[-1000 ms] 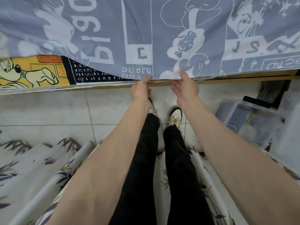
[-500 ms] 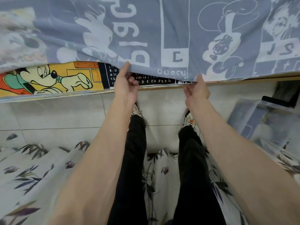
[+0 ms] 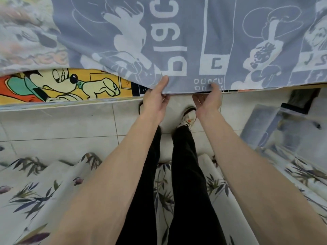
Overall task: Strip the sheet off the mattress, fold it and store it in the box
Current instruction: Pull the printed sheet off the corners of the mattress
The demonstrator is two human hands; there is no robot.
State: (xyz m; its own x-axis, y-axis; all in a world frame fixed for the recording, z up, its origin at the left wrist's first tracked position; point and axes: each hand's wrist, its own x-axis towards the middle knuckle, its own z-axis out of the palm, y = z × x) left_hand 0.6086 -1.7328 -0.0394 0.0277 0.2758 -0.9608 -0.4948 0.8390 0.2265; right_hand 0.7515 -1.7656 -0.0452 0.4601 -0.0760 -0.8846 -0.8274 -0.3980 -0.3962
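You've got both hands on the hem of the grey-blue cartoon-print sheet point(image 3: 177, 41), side by side but not touching each other. Your left hand point(image 3: 155, 99) pinches the edge, thumb lying up over the cloth and fingers curled beneath; your right hand point(image 3: 208, 99) grips the same hem just to its right, fingertips hooked up over the fabric. The sheet drapes over the bed, and left of your left hand its edge arches up, baring a bright yellow and orange cartoon cover point(image 3: 62, 85) underneath. Below the hem lies pale tiled floor point(image 3: 62, 124), your black-trousered legs point(image 3: 184, 174) and one sneaker point(image 3: 188, 117) directly under your hands. The clear plastic storage box point(image 3: 283, 131) sits on the floor well right of the hem, blurred. A white floral-print fabric point(image 3: 35, 188) spreads across the floor around your legs.
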